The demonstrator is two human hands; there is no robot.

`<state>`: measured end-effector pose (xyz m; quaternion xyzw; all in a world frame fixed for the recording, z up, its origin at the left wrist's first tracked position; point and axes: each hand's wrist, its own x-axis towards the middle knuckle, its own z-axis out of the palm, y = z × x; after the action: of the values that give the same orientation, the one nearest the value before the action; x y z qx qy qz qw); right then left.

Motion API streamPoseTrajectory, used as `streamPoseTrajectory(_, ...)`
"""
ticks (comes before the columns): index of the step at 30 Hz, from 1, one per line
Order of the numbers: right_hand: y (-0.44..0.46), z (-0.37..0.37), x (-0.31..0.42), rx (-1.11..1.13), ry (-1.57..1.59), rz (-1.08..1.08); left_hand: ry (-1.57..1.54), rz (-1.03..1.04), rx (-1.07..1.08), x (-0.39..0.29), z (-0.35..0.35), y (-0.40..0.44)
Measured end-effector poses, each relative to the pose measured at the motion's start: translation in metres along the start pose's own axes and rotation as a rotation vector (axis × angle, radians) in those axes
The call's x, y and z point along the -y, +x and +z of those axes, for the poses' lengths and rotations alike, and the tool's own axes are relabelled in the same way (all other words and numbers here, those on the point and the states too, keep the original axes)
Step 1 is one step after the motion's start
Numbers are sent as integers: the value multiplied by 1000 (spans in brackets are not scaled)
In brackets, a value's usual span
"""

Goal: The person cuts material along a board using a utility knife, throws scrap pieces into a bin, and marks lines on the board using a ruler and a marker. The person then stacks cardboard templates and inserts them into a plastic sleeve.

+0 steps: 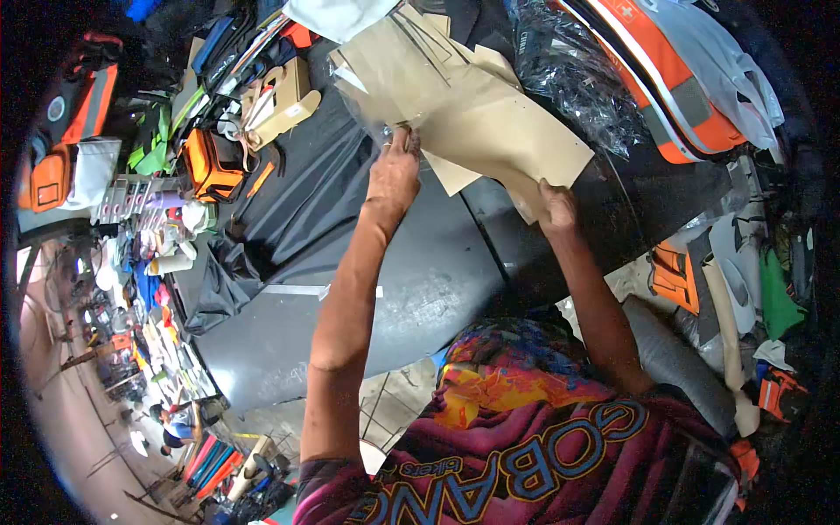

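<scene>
Above the dark table [411, 302], my left hand [395, 173] has its fingers closed at the lower edge of a clear plastic sleeve [385, 87] that has tan paper pieces in or under it. My right hand [557, 208] pinches the lower right part of a large tan paper sheet [507, 131], which bends upward between my hands. More tan pieces lie beneath and behind the sheet. Black cloth [306, 188] spreads wrinkled to the left of my left hand.
Crumpled clear plastic [577, 79] and an orange and grey bag [674, 79] lie at the back right. An open cardboard box [282, 102] and a small orange bag [213, 164] stand at the left. A person [179, 423] is far off at the lower left.
</scene>
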<state>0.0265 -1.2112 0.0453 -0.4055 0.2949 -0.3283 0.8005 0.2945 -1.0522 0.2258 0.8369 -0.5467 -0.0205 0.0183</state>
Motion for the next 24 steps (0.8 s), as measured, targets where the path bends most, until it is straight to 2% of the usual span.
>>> streamPoseTrajectory(1, 0, 4, -3, -5, -232, -154, 4, 4, 0, -2, 2, -1)
streamPoseTrajectory(3, 7, 13, -7, 10, -690, -143, -20, 42, -65, -8, 8, -4)
streamPoseTrajectory(5, 5, 40, -5, -88, -848, -54, -39, 13, -61, -18, 4, -5)
streamPoseTrajectory(7, 16, 67, -12, -299, -3, 171, -55, 9, -48, -23, 5, -4)
streamPoseTrajectory(8, 27, 77, -15, -396, 36, 288, -53, 8, -48, -26, 5, -5)
streamPoseTrajectory(12, 50, 107, -35, -412, 177, 318, -125, 36, 24, -25, 7, -1)
streamPoseTrajectory(17, 83, 124, -45, -402, 169, 251, -154, 4, 96, -28, 3, -5)
streamPoseTrajectory(19, 87, 134, -42, -429, 142, 267, -147, 55, -1, -30, 2, -4)
streamPoseTrajectory(21, 90, 143, -43, -400, 104, 327, -161, 23, 38, -33, 0, -1)
streamPoseTrajectory(24, 96, 157, -48, -408, 53, 433, -242, 93, -84, -28, 6, 4)
